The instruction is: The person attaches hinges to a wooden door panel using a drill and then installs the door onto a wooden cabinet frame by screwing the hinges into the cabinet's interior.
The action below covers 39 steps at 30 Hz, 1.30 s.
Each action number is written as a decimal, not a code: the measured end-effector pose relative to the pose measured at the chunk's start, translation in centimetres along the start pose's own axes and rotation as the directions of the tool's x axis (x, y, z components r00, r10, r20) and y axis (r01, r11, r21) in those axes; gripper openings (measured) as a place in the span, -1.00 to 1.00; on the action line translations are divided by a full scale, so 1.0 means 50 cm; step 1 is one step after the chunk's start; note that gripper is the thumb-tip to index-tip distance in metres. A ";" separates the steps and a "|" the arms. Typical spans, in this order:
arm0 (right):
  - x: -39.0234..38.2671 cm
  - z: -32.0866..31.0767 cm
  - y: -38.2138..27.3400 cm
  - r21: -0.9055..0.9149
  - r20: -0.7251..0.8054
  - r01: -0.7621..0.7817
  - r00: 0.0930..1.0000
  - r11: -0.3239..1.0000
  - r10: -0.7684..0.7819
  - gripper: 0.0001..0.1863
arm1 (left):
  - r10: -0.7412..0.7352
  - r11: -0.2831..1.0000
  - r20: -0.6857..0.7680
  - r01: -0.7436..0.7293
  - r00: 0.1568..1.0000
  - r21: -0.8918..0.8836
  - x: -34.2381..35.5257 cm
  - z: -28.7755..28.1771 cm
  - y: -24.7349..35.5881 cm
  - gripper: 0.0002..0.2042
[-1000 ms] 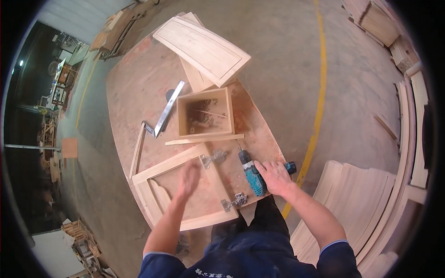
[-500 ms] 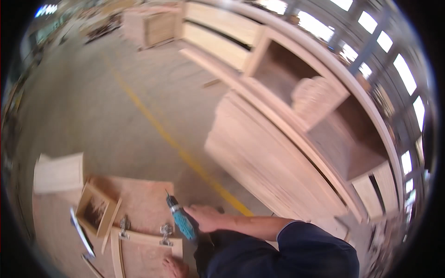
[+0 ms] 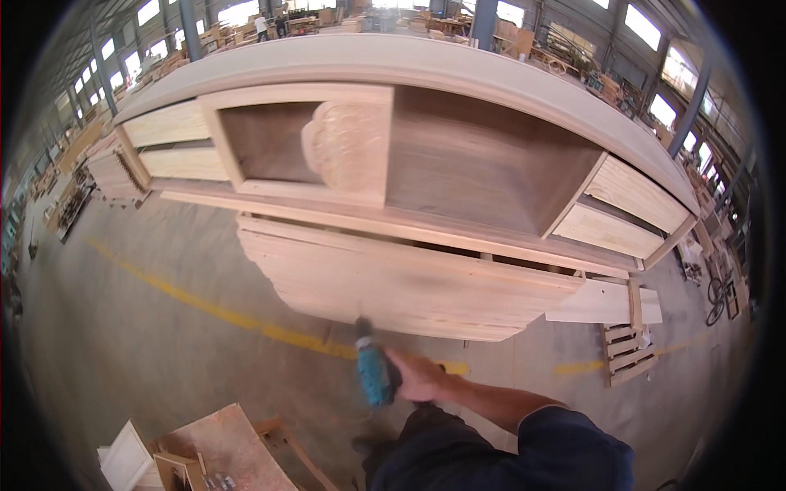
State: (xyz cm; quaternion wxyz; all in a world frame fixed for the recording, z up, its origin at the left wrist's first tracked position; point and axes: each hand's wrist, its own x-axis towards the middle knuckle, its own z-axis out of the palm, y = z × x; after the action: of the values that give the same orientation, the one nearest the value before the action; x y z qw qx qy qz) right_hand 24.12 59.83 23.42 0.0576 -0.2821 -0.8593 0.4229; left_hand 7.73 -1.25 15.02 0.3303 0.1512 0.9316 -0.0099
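My right hand (image 3: 419, 376) is closed around the grip of a teal cordless drill (image 3: 373, 375), its dark chuck pointing away from me. The drill hangs above the floor, apart from everything else, and its bit is blurred. Ahead stands a long unpainted wooden cabinet (image 3: 381, 211), with open bays in the middle and drawers (image 3: 626, 196) at both ends. A carved wooden panel (image 3: 348, 155) stands upright across part of the middle bays. Under the cabinet's front ledge shows a wide pale board (image 3: 393, 274). My left hand is out of view.
At lower left a worktable (image 3: 237, 446) carries a small wooden box (image 3: 176, 472), a white panel (image 3: 127, 458) and metal hinges (image 3: 219, 481). A slatted wooden pallet (image 3: 629, 356) lies on the floor to the right. A yellow floor line (image 3: 209, 307) runs before the cabinet. People (image 3: 262, 29) stand far behind.
My view has swung right, bringing the cabinet to the front and the worktable to the lower left edge. My left hand has left the view; the right still holds the drill.
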 end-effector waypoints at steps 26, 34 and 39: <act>-0.106 -0.560 0.339 0.280 -0.497 0.076 0.864 0.957 0.077 -0.22 | 0.404 -0.534 -0.812 -0.612 0.421 -0.583 -0.223 -0.530 1.034 -0.57; -0.212 -0.504 0.282 0.786 -0.495 0.453 0.869 0.422 -0.011 -0.43 | 0.721 -0.326 -0.607 -0.609 0.334 -0.723 -0.257 -0.571 1.076 -0.62; -0.216 -0.560 -0.005 0.249 -0.691 0.647 0.640 0.721 -0.336 -0.44 | 0.907 -0.002 -0.275 -0.652 0.317 -0.758 -0.246 -0.543 1.064 -0.63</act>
State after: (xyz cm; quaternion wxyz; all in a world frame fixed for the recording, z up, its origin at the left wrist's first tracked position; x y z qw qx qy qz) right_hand 42.47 73.39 42.92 0.5111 -0.1237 -0.7065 0.4736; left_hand 15.50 49.33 48.19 0.4375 0.4882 0.5126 0.5546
